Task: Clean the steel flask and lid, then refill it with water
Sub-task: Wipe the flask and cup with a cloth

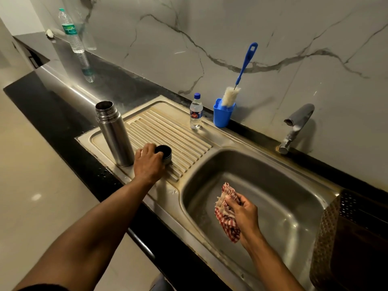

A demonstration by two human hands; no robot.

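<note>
Flask (114, 133) stands upright and uncapped at the drainboard's left edge, mouth open. Just right of it the left hand (148, 162) curls its grip round the dark lid (164, 153), which sits on the ribbed drainboard (178, 131); whether the lid is lifted or resting I cannot tell. Over the sink basin (273, 185) the right hand (244, 215) pinches a bunched red-checked cloth (227, 213). Lid-wiping looks to be the step in hand; next, lid and cloth must meet. The lid's inside is hidden by fingers, and the tap (298, 124) appears dry.
</note>
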